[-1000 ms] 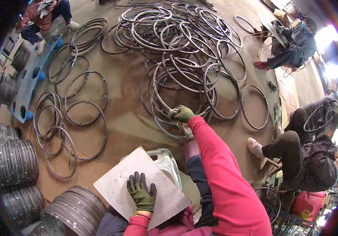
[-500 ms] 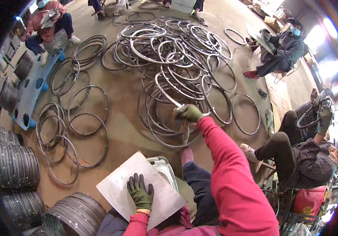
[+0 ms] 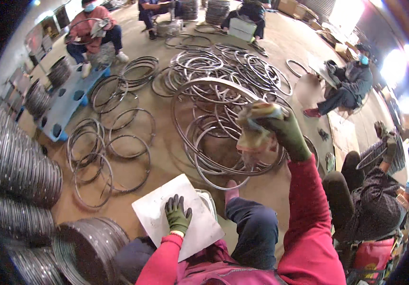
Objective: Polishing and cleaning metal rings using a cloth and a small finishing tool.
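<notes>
1. The ring [image 3: 214, 80] sits in front of me, over the near side of the pile [image 3: 235, 71], held at its right edge. Can't tell whether its lower edge clears the rings underneath.
2. Handling guess: thin and metallic-looking, so I'd bet stiff, fairly light for its width and smooth enough to slip. Not fragile, but a one-sided hold probably lets it swing. I'd pinch the rim itself, or take two opposite points if both hands are free.
3. My right hand [image 3: 286, 130] is gloved and clamped on a rag [image 3: 259, 114], with the ring's edge running into it. Too blurry to tell exactly where the fingers sit.
4. My left hand [image 3: 178, 216] is gloved too, flat with fingers spread on the board [image 3: 202, 233], gripping nothing. So my hands are well apart.
5. Versus half a second ago: the right hand is higher, and the ring looks bigger and stands out from the pile. The left hand is still planted. My view takes in more of the far side now.
6. Further out: loose rings [image 3: 111, 178] left of the pile, stacks [image 3: 21, 156] along the left edge, a blue pallet [image 3: 64, 116] beyond, and a seated co-worker [image 3: 373, 204] on my right.
</notes>
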`<state>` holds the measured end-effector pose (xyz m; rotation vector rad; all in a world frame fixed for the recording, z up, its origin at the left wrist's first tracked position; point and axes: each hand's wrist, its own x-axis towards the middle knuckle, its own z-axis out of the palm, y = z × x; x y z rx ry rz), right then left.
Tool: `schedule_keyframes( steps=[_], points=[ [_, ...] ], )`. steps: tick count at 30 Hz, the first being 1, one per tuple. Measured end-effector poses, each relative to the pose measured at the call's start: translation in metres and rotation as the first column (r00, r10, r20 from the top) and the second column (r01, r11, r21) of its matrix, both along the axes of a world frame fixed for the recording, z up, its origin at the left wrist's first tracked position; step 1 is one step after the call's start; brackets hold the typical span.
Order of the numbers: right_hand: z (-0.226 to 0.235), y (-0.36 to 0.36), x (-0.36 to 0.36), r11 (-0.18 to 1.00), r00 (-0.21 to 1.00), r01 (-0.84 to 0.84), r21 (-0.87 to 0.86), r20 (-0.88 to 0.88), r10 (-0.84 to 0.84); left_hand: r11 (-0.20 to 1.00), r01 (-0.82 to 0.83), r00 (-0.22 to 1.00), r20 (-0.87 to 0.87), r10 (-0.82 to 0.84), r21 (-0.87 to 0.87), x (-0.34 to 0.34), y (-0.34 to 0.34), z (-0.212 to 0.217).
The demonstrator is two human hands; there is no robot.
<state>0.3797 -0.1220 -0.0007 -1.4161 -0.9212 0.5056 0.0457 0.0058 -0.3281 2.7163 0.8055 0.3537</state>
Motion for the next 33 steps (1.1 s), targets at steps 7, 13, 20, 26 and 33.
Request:
schedule_keyframes(
  steps=[7,13,20,26,33],
  points=[
    [0.006,-0.072,-0.053,0.975,0.987,-0.122,0.184,-0.077,0.138,0.480,-0.037,0.864,0.214,0.457,-0.876,0.001,0.044,0.029],
    [-0.059,-0.074,-0.126,0.814,0.813,0.458,0.356,-0.538,-0.222,-0.039,0.568,0.474,0.287,0.833,-0.822,-0.037,0.072,0.118],
    [-0.156,-0.087,-0.144,0.788,0.707,0.144,0.599,-0.619,0.342,0.095,0.527,0.362,0.324,0.874,-0.845,-0.119,0.051,0.184],
    [-0.220,-0.097,-0.158,0.859,0.500,0.302,0.414,-0.836,0.227,0.247,0.443,0.332,0.413,0.848,-0.862,-0.148,0.041,0.207],
    [-0.207,-0.091,-0.168,0.883,0.505,0.196,0.425,-0.816,0.281,0.180,0.526,0.374,0.416,0.829,-0.831,-0.157,0.035,0.222]
  ],
)
